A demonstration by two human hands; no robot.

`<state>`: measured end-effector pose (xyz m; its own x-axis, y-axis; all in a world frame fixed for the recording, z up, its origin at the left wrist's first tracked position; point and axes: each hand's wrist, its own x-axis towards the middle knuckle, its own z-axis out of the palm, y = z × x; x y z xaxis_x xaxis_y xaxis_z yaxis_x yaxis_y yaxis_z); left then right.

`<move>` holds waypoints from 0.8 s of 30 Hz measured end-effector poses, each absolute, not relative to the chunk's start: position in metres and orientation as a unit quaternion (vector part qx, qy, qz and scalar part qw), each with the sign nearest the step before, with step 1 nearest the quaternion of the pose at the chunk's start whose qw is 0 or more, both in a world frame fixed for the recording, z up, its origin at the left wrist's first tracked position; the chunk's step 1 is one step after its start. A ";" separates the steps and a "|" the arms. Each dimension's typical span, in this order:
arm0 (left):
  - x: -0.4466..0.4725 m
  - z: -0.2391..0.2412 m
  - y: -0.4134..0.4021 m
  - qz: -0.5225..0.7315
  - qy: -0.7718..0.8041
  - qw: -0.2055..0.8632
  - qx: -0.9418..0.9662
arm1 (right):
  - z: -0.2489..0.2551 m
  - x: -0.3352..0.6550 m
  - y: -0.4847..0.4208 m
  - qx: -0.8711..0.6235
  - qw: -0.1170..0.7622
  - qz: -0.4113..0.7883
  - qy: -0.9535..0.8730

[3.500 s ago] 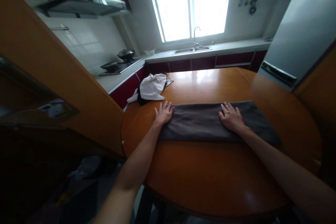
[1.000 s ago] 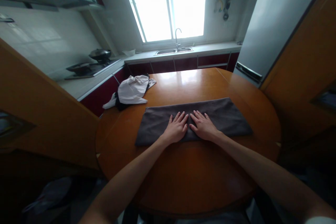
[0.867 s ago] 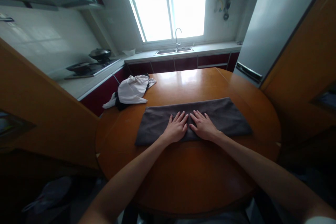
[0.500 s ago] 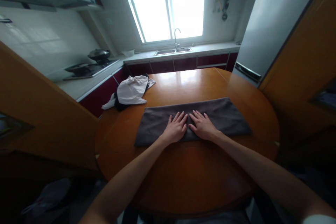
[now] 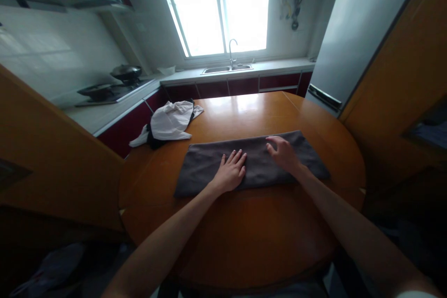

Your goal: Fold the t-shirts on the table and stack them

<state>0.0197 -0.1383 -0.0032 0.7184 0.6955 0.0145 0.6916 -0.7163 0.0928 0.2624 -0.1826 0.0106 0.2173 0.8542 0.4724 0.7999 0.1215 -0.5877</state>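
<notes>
A dark grey towel (image 5: 202,167), folded into a long strip, lies flat across the round wooden table (image 5: 251,237). My left hand (image 5: 230,171) rests flat on the towel's middle with fingers stretched out. My right hand (image 5: 283,152) is over the right half of the towel, fingers apart and slightly raised, a little blurred. Neither hand holds anything.
A crumpled white and black cloth (image 5: 169,122) lies at the table's far left edge. Beyond stand a counter with a stove and pans (image 5: 115,84), a sink with a tap (image 5: 228,66) under the window, and a grey fridge (image 5: 349,42) at right.
My right hand has left my left hand's side and moved right along the towel. Earlier both hands moved from the towel's ends to its middle. The left hand stays put.
</notes>
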 end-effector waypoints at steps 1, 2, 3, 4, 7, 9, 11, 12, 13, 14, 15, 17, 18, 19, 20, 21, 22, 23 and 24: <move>0.020 -0.003 -0.139 0.024 0.375 0.042 0.926 | 0.013 0.275 -0.182 -0.675 0.428 0.012 -0.601; 0.020 -0.002 -0.139 0.024 0.376 0.043 0.925 | 0.016 0.289 -0.183 -0.692 0.437 -0.007 -0.575; 0.020 -0.002 -0.139 0.024 0.376 0.045 0.925 | 0.017 0.303 -0.183 -0.713 0.439 -0.022 -0.547; 0.020 -0.001 -0.140 0.025 0.376 0.046 0.925 | 0.018 0.316 -0.184 -0.735 0.434 -0.031 -0.519; 0.020 0.000 -0.140 0.026 0.375 0.051 0.925 | 0.015 0.352 -0.188 -0.804 0.397 -0.019 -0.442; 0.020 -0.001 -0.140 0.030 0.374 0.053 0.925 | 0.009 0.371 -0.190 -0.842 0.360 0.006 -0.401; 0.020 -0.002 -0.139 0.032 0.375 0.055 0.925 | 0.002 0.386 -0.191 -0.867 0.320 0.027 -0.380; 0.020 -0.002 -0.138 0.032 0.375 0.055 0.925 | -0.001 0.391 -0.192 -0.874 0.303 0.038 -0.379; 0.020 -0.003 -0.138 0.032 0.376 0.056 0.924 | -0.004 0.396 -0.192 -0.878 0.288 0.048 -0.380; 0.020 -0.003 -0.138 0.032 0.376 0.056 0.924 | -0.007 0.401 -0.193 -0.879 0.276 0.060 -0.383; 0.020 -0.003 -0.137 0.031 0.377 0.057 0.924 | -0.008 0.404 -0.193 -0.881 0.267 0.073 -0.385; 0.020 -0.003 -0.137 0.029 0.379 0.057 0.923 | -0.010 0.408 -0.194 -0.885 0.251 0.099 -0.380; 0.020 -0.002 -0.138 0.028 0.379 0.058 0.923 | -0.010 0.410 -0.194 -0.887 0.245 0.109 -0.376; 0.020 -0.001 -0.138 0.026 0.380 0.059 0.923 | -0.010 0.410 -0.194 -0.888 0.241 0.116 -0.374; 0.020 0.000 -0.139 0.025 0.380 0.060 0.923 | -0.010 0.411 -0.194 -0.887 0.238 0.121 -0.376; 0.020 0.001 -0.139 0.023 0.380 0.060 0.923 | -0.009 0.410 -0.194 -0.886 0.236 0.123 -0.379; 0.021 0.003 -0.139 0.022 0.380 0.060 0.923 | -0.009 0.410 -0.194 -0.884 0.235 0.123 -0.384; 0.021 0.003 -0.140 0.020 0.381 0.060 0.922 | -0.008 0.409 -0.194 -0.884 0.233 0.123 -0.387; 0.021 0.003 -0.140 0.019 0.382 0.060 0.922 | -0.006 0.408 -0.194 -0.884 0.232 0.121 -0.388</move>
<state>0.0208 -0.1395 0.0033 0.7076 0.7065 -0.0112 0.7021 -0.7012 0.1242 0.4083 -0.1943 -0.0065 0.6697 0.7418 -0.0347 0.6294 -0.5917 -0.5038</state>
